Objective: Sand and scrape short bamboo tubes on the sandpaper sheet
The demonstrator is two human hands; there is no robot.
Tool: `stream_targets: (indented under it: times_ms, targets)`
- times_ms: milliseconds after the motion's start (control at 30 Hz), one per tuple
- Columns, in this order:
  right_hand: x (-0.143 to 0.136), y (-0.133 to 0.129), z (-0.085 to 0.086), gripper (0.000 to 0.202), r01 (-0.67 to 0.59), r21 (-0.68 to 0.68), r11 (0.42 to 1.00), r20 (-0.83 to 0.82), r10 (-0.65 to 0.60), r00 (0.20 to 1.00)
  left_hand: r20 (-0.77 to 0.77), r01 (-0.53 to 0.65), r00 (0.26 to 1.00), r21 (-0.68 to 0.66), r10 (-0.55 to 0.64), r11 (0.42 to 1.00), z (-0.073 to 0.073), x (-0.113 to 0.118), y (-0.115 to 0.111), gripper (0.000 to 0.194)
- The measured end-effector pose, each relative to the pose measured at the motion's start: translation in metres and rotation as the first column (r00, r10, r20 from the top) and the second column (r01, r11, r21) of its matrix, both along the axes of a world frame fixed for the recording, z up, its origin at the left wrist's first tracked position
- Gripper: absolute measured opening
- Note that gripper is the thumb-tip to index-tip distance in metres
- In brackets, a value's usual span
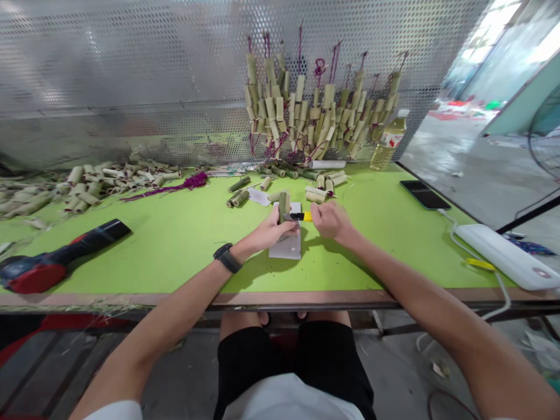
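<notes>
My left hand (280, 228) is closed around a short green bamboo tube (284, 205), held upright above a white paper pad (284, 251). In my right hand (332, 220) is a yellow utility knife (307, 216). Its dark blade points left and meets the side of the tube near my left fingers. Exactly how deep the edge sits cannot be made out. Just beyond the hands lie loose bamboo pieces (315, 195) and a small white paper (259, 196).
Bamboo strings (301, 111) hang on the perforated metal panel (144, 76). A bamboo pile (94, 184), purple cord (192, 182) and black-red power tool (56, 259) are left. An oil bottle (388, 143), phone (424, 194) and cabled white power bank (507, 256) are right.
</notes>
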State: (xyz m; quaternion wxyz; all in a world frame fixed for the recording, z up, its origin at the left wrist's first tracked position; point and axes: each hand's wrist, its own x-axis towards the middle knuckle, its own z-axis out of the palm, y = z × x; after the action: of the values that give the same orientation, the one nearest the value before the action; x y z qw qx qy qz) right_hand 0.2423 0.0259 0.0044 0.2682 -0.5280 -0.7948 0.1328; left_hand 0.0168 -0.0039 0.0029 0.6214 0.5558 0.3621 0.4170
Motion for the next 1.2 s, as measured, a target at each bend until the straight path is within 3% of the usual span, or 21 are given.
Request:
stream_targets:
  times_ms: [100, 233, 333, 500, 600, 867, 1033, 1200]
  targets:
    - [-0.001, 0.002, 0.006, 0.059, 0.071, 0.064, 0.995, -0.009, -0.070, 0.997, 0.021, -0.016, 1.000, -0.023, 0.017, 1.000, 0.003, -0.001, -0.002, 0.031]
    - [0.018, 0.013, 0.018, 0.061, 0.252, 0.054, 0.966, -0.103, -0.246, 0.964, -0.011, 0.073, 0.997, -0.001, -0.073, 0.997, 0.002, 0.004, -0.009, 0.036]
    - [0.030, 0.017, 0.021, 0.063, 0.296, 0.124, 0.947, -0.110, -0.284, 0.953, 0.090, 0.055, 0.995, -0.027, -0.052, 0.998, -0.001, 0.009, -0.008, 0.029]
    - [0.016, 0.010, 0.015, 0.062, 0.081, 0.147, 0.986, -0.077, -0.070, 0.995, 0.188, -0.069, 0.977, -0.152, 0.098, 0.986, -0.002, 0.012, 0.001, 0.021]
    - [0.007, 0.007, 0.009, 0.061, -0.009, 0.104, 0.995, -0.048, 0.014, 0.999, 0.190, -0.073, 0.976, -0.181, 0.108, 0.981, 0.000, 0.011, 0.003, 0.022]
    - [0.012, 0.012, 0.001, 0.061, 0.005, 0.057, 0.998, -0.084, 0.000, 0.996, 0.030, -0.031, 0.999, -0.048, 0.033, 0.998, 0.002, 0.005, -0.001, 0.050]
    - [0.012, 0.015, -0.003, 0.060, -0.098, -0.038, 0.994, -0.080, 0.095, 0.992, -0.022, -0.041, 0.999, 0.044, 0.042, 0.998, -0.003, 0.008, -0.001, 0.042]
    - [0.013, 0.018, -0.010, 0.060, -0.136, -0.082, 0.987, -0.054, 0.132, 0.990, -0.099, -0.049, 0.993, 0.103, 0.059, 0.993, 0.000, 0.009, -0.002, 0.033]
